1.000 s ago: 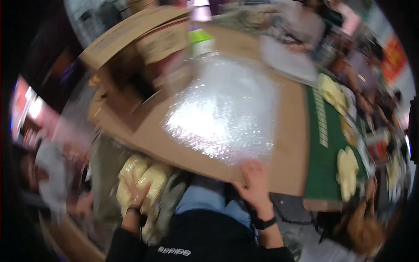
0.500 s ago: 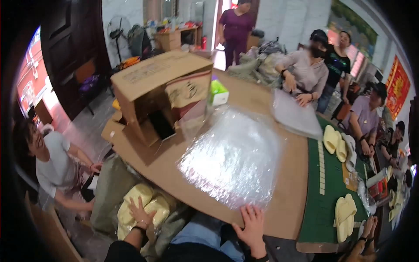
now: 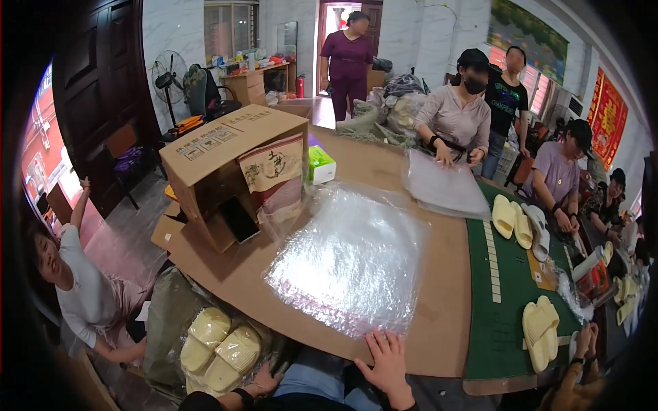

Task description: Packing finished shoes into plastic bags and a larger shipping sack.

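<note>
My right hand rests with fingers spread on the near edge of the table, its fingertips touching a flat stack of clear plastic bags that glares in the light. My left hand is low beside my lap, fingers apart and holding nothing that I can see. Left of it, pale yellow slippers in clear wrapping lie in the mouth of a grey-green woven sack. The slippers' lower part is hidden by my left forearm.
An open cardboard box stands on the cardboard-topped table, a dark phone in it. Yellow slippers lie on the green mat at right. A co-worker handles plastic bags opposite; another person sits at left.
My left hand has come off the wrapped slippers and moved right, toward my lap. My right hand stays at the bags' edge. The seated person at left has raised an arm.
</note>
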### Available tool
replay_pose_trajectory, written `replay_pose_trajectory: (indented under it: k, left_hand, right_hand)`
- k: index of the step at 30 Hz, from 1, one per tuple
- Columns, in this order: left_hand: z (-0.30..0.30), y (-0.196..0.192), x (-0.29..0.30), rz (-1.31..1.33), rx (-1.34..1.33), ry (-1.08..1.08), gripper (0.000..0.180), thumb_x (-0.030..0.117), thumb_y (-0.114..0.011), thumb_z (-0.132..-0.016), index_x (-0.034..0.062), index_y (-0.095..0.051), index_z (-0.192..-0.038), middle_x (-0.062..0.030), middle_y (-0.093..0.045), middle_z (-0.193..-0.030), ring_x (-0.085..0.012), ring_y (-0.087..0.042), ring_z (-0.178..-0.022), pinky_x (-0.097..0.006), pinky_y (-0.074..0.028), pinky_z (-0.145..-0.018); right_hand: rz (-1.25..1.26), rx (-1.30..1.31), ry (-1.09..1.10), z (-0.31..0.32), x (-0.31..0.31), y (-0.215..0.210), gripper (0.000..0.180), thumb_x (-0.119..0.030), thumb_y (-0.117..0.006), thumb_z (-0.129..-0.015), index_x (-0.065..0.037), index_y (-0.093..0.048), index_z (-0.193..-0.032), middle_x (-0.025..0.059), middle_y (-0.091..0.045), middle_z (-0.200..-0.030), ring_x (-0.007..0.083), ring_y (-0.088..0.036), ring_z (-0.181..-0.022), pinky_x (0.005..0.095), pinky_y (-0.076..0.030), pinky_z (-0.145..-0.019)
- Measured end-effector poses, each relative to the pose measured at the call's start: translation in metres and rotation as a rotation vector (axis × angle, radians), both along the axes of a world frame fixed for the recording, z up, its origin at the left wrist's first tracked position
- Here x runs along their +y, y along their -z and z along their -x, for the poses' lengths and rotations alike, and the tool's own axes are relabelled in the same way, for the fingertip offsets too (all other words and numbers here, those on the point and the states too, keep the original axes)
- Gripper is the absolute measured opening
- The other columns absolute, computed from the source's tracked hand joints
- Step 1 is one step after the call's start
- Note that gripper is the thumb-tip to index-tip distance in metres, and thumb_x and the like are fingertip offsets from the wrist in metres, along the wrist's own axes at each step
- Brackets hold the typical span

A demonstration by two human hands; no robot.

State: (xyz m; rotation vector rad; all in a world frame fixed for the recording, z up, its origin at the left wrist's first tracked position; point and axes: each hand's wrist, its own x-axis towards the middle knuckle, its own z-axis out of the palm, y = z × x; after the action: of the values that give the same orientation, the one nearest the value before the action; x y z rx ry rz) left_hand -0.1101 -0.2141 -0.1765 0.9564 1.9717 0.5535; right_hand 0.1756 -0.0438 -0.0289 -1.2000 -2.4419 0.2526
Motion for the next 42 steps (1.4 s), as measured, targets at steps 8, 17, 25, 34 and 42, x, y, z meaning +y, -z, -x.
replay_pose_trajectory:
  k: [8,17,25,34,42]
  left_hand:
    - [0.031,0.066,-0.040,0.427,0.101,0.211,0.054,0.048,-0.049,-0.081,-0.0033,-0.064,-0.087,-0.0257,-0.062,-0.087,-0.0383,-0.060,-0.080,-0.047,-0.046,-0.073]
    - [-0.040,-0.133,-0.001,0.216,0.191,0.244,0.028,0.017,-0.054,-0.070,-0.0028,-0.063,-0.087,-0.0245,-0.063,-0.087,-0.0392,-0.061,-0.084,-0.045,-0.049,-0.073]
    - [-0.009,0.015,0.008,-0.045,-0.899,-0.328,0.055,0.047,-0.051,-0.085,0.0058,-0.051,-0.122,-0.0085,-0.054,-0.118,-0.0178,-0.048,-0.110,-0.028,-0.039,-0.088]
    - [-0.002,-0.095,0.028,0.250,-0.446,0.096,0.076,0.064,-0.030,-0.084,0.0023,-0.047,-0.124,-0.0171,-0.046,-0.127,-0.0280,-0.043,-0.119,-0.037,-0.032,-0.099]
    - [-0.032,-0.157,0.013,-0.051,0.122,0.796,0.031,0.030,-0.055,-0.075,-0.0008,-0.057,-0.076,-0.0212,-0.061,-0.080,-0.0378,-0.059,-0.079,-0.045,-0.046,-0.070]
  right_hand:
    - [0.044,0.005,-0.106,0.006,-0.001,-0.002,0.062,-0.036,-0.066,-0.071,-0.005,-0.049,-0.122,0.0171,-0.045,-0.127,0.0387,-0.035,-0.120,0.0515,-0.021,-0.103]
    - [-0.048,-0.011,-0.144,0.009,-0.006,-0.016,0.055,-0.040,-0.057,-0.082,-0.003,-0.048,-0.123,0.0202,-0.049,-0.122,0.0416,-0.038,-0.117,0.0547,-0.025,-0.101]
    - [-0.103,-0.006,-0.174,0.017,-0.006,-0.020,0.057,-0.042,-0.055,-0.084,0.000,-0.048,-0.122,0.0225,-0.048,-0.121,0.0406,-0.041,-0.115,0.0523,-0.030,-0.098]
    - [-0.125,-0.036,-0.167,0.012,-0.004,-0.020,0.057,-0.042,-0.054,-0.084,-0.001,-0.048,-0.123,0.0214,-0.048,-0.121,0.0403,-0.041,-0.115,0.0509,-0.031,-0.098]
    - [-0.085,-0.062,-0.101,-0.002,-0.007,0.004,0.059,-0.030,-0.065,-0.072,-0.002,-0.048,-0.121,0.0210,-0.043,-0.127,0.0407,-0.034,-0.120,0.0520,-0.022,-0.102]
